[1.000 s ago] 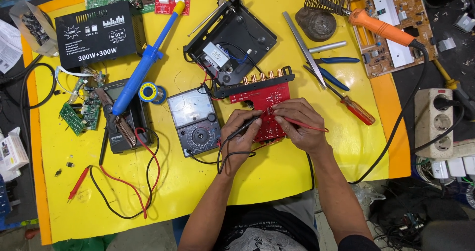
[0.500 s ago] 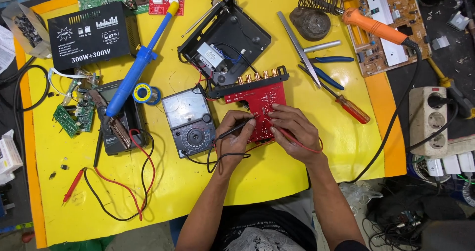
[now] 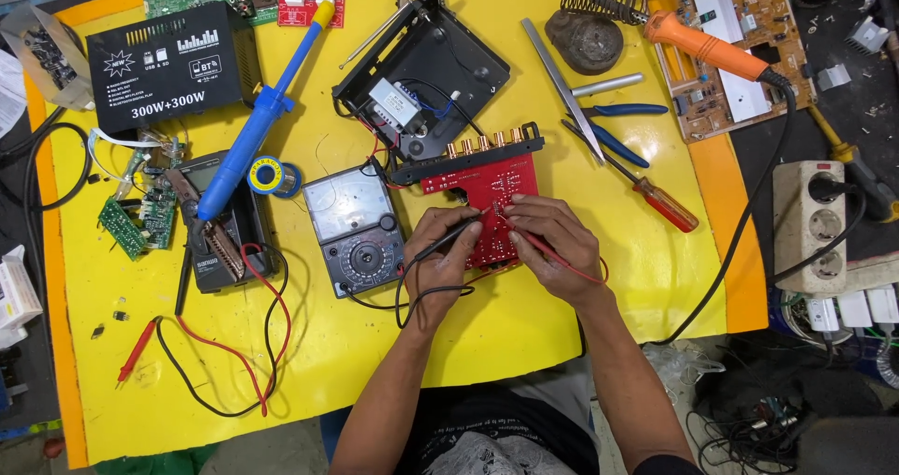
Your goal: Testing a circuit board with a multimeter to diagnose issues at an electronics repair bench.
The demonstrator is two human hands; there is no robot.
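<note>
Broad yellow table (image 3: 581, 325) under everything; grey analog multimeter (image 3: 354, 228) just left of red circuit board (image 3: 487, 204) at centre. Left hand (image 3: 440, 267) pinching thin black probe (image 3: 448, 239), right hand (image 3: 552, 248) pinching thin red probe (image 3: 529, 241), tips meeting on board.

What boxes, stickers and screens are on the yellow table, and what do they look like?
Black amplifier box: top left, rectangular, white printing on its face.
Analog meter: left of the left hand, grey-black, pale dial window.
Second meter: further left, dark, small greyish screen.
White label: on the block in the open black case, top centre.
</note>
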